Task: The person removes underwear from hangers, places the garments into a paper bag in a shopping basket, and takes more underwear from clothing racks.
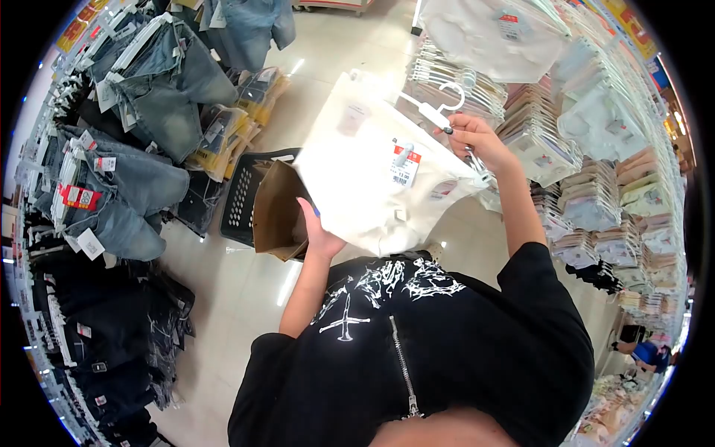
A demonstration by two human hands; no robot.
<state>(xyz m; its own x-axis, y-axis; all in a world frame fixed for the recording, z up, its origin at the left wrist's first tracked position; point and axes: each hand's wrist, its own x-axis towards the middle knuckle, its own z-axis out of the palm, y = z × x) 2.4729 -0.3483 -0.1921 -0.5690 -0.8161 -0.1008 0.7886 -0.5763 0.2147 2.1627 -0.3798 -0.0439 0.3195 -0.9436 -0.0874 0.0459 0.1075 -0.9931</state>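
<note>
A white garment (350,167) with a red and white price tag (403,165) hangs from a white clip hanger (432,113). My right hand (477,139) is closed on the hanger, near its hook. At the garment's lower left edge is my left hand (322,232), its thumb stretched out and its other fingers hidden behind the cloth. Below and left of the garment, a brown paper bag (277,212) stands open in a black basket (240,197) with round holes.
Denim shorts (167,112) and dark clothes (112,350) hang on the left. Yellow packages (220,134) lie beside the basket. Racks of packed underwear (536,141) line the right. Another person (646,353) is partly visible at the lower right.
</note>
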